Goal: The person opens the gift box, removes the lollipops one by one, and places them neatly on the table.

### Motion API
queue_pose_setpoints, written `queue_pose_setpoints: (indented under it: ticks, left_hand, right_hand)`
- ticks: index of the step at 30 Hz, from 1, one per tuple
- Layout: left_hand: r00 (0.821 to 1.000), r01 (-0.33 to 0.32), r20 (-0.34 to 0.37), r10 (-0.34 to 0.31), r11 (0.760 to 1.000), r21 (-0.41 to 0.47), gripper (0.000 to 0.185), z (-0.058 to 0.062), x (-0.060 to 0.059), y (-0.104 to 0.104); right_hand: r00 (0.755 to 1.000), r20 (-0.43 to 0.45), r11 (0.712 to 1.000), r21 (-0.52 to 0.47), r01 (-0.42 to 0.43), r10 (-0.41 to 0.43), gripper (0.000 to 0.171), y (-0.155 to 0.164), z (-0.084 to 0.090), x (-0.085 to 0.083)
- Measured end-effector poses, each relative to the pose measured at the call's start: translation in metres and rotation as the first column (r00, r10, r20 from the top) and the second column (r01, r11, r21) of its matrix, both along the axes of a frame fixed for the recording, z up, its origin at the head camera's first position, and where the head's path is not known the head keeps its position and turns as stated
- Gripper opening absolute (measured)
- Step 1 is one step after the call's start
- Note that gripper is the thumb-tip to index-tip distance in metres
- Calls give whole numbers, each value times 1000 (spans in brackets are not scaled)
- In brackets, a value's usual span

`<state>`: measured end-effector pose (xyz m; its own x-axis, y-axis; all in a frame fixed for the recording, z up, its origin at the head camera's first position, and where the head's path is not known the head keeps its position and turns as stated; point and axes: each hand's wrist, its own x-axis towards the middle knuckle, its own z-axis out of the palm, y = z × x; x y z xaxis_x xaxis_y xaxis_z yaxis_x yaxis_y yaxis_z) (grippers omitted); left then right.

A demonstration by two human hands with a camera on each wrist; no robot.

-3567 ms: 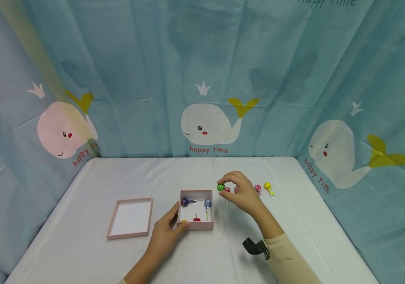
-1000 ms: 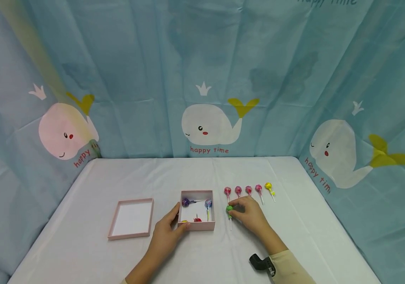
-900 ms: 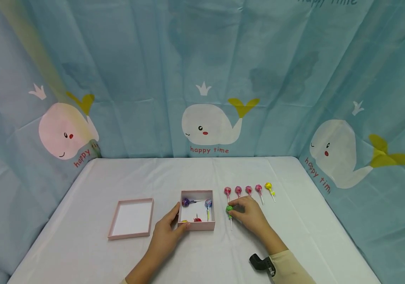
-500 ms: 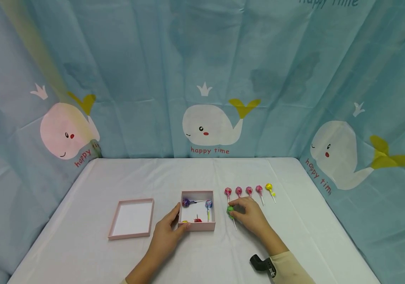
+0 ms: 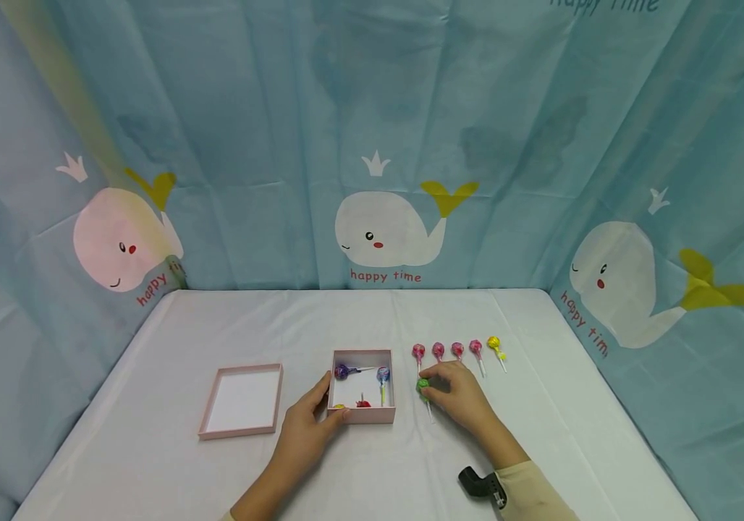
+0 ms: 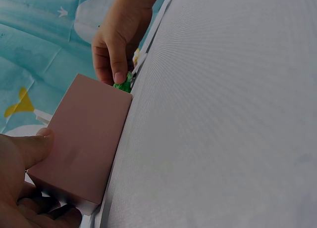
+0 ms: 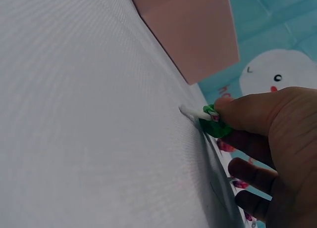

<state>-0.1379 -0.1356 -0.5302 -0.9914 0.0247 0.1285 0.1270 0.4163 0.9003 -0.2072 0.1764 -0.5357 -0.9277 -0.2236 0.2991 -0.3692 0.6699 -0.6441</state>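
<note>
1. The left hand (image 5: 303, 430) reaches in from the near left, its forearm slanting far and right. It grips the pink box (image 5: 372, 415), thumb on the near wall and other fingers around the left side.
2. The right hand (image 5: 458, 393) comes from the near right, forearm angled far and left, with a beige sleeve (image 5: 535, 492) at the wrist.
3. Its thumb and index finger pinch the green lollipop (image 5: 423, 384) by the head, the remaining fingers loosely bent; the stick points to the near side.
4. That lollipop is right of the box, just nearer than the leftmost of four pink lollipops (image 5: 418, 351). Whether it touches the tabletop (image 5: 359, 477) I cannot tell.
5. A yellow lollipop (image 5: 493, 341) ends the row at right.
</note>
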Motion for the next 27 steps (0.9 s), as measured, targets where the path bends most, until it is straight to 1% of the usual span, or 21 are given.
queue_pose_setpoints:
  ticks: [7, 11, 18, 22, 27]
  left_hand:
    - [1000, -5, 8, 6, 1000, -11, 83, 1, 1, -1]
    - [1000, -2, 9, 2, 1000, -3, 83, 1, 1, 0]
    - [1000, -6, -6, 6, 1000, -6, 84, -1, 0, 0]
    - [1000, -8, -10, 8, 1000, -18, 84, -1, -1, 0]
    - [1000, -4, -6, 3, 1000, -13, 83, 0, 0, 0]
  right_hand:
    - [1000, -4, 1000, -2, 1, -1, 27, 0, -1, 0]
    - [1000, -7, 1000, -9, 4, -4, 28, -1, 0, 1]
    - [1000, 11, 1000, -8, 12, -12, 28, -1, -1, -1]
    - [1000, 24, 1000, -24, 7, -6, 28, -1, 1, -2]
    - [1000, 11, 999, -34, 4, -4, 28, 0, 4, -2]
